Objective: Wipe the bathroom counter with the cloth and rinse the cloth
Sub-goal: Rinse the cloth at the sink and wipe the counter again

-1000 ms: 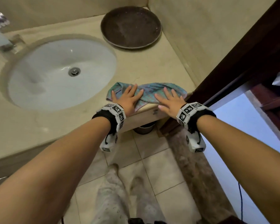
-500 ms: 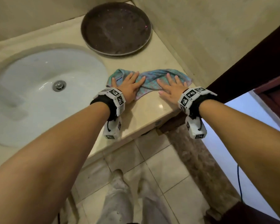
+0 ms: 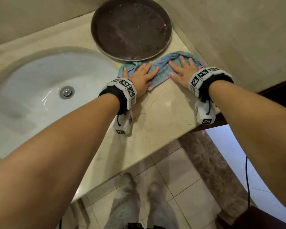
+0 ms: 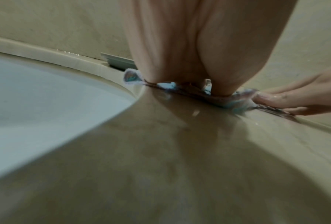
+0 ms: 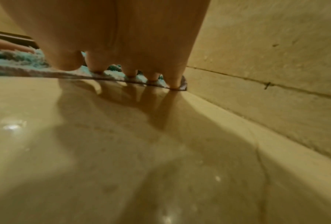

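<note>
Both hands (image 3: 141,76) (image 3: 183,71) flat on cloth (image 3: 162,70), teal-pink, bunched

Teal cloth (image 3: 162,70) lies flat on beige counter (image 3: 163,111).

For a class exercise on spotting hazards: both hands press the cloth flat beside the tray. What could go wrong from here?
1. The cloth already touches the tray; pushing further may shove the tray or bunch the cloth against it.
2. The counter looks wet and shiny, so the flat left hand and right hand could slip.
</note>
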Demonstrator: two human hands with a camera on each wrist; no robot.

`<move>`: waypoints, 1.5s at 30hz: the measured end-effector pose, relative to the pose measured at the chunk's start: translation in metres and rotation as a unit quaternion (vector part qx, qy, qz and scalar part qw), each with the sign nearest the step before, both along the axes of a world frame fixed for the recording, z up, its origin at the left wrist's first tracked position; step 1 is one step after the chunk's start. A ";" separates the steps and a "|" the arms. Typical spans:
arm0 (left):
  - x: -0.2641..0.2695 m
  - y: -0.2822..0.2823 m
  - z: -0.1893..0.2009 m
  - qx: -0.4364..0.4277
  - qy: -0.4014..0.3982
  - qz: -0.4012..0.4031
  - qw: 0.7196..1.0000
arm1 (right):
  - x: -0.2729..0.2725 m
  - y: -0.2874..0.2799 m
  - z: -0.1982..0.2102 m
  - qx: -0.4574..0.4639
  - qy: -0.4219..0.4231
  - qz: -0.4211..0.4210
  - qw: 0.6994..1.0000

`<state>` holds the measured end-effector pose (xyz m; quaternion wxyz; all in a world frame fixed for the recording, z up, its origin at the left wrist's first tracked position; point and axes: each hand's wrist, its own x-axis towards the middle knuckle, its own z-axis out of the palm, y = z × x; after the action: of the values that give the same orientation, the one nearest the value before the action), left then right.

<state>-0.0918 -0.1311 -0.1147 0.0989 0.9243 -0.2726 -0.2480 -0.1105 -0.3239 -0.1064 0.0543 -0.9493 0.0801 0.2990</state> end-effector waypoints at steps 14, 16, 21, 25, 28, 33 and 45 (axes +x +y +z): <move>-0.023 0.013 0.002 0.014 0.010 -0.004 1.000 | -0.028 0.010 0.001 0.014 0.002 0.008 1.000; -0.037 0.020 -0.001 0.004 0.003 0.003 1.000 | -0.039 0.015 0.000 0.014 0.001 0.026 1.000; -0.077 0.036 0.008 0.015 -0.001 0.012 1.000 | -0.066 0.030 -0.002 -0.002 0.016 0.089 0.996; -0.109 0.055 0.016 0.055 0.020 0.013 0.998 | -0.088 0.048 0.000 0.007 0.038 0.142 0.989; -0.132 0.073 0.015 0.052 0.031 0.050 0.997 | -0.105 0.065 0.005 0.015 0.059 0.175 0.983; -0.157 0.099 0.020 -0.004 -0.001 0.149 0.989 | -0.112 0.089 0.021 0.031 -0.006 0.240 0.970; -0.077 0.194 0.045 -0.066 -0.089 0.274 0.955 | -0.032 0.201 0.029 0.034 -0.065 0.247 0.966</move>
<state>-0.1683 0.0628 -0.0700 0.1998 0.9731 -0.0321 -0.1098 -0.1422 -0.1227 -0.0777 0.0159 -0.9547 -0.1709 0.2430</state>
